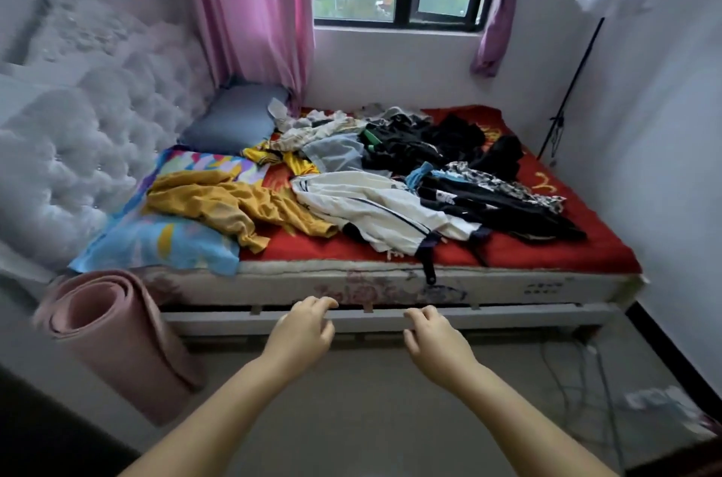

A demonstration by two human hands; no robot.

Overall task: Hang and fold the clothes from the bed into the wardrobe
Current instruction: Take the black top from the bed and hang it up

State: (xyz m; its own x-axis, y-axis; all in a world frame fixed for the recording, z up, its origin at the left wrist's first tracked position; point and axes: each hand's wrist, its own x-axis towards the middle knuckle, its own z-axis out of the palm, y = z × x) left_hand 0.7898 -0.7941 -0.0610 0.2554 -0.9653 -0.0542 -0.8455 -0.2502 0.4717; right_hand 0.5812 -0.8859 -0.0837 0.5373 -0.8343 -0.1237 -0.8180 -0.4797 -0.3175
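Reaching toward the bed (390, 283): left hand (301, 332) and right hand (433, 336) both half-curled, empty, touching nothing, just short of the near edge. Task looks unstarted, my read: clothes (363, 179) lie heaped across the mattress, nothing folded or hung, wardrobe not in view. Counts: one mustard garment (234, 207) near the left edge, one white striped piece (371, 210) mid near edge, dark tangle (449, 148) toward the far right corner, too jumbled to count. Two pillows, one rolled mat (113, 328).
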